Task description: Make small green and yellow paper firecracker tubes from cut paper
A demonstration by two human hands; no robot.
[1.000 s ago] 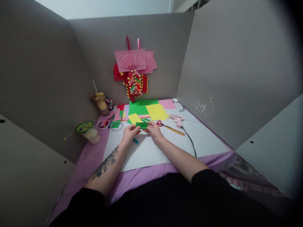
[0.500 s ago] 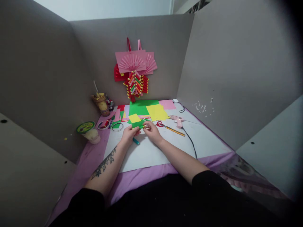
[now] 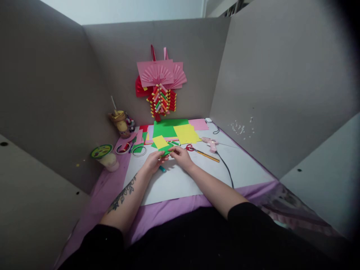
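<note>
In the head view, we see the left hand (image 3: 154,161) and the right hand (image 3: 180,156) close together above the white work surface (image 3: 180,183), with a small piece of green paper (image 3: 165,149) between them. The left hand grips it with bent fingers, and the right hand pinches its other side between thumb and fingertips (the exact finger contacts are too small for us to resolve). Just below the hands we find a short teal tube (image 3: 162,169), lying on the white surface near the left hand. Beyond the hands we note a small yellow piece (image 3: 160,141), a few slim green rolls (image 3: 176,143), a large green sheet (image 3: 165,127), a yellow sheet (image 3: 185,134) overlapping it, and a pink sheet (image 3: 200,125). On the right we observe red-handled scissors (image 3: 189,147), an orange-and-black slender tool (image 3: 208,155) and a pink glue gun (image 3: 212,144) with a black cable. On the left we see a pale ring (image 3: 139,151), a second ring (image 3: 120,151) around a red roll (image 3: 125,147), a cup with a green lid (image 3: 108,159) and a cup with a straw (image 3: 122,126). A purple cloth (image 3: 168,214) shows along the near edge, and pink and red fan ornaments (image 3: 160,75) hang on the rear grey panel (image 3: 194,56).
</note>
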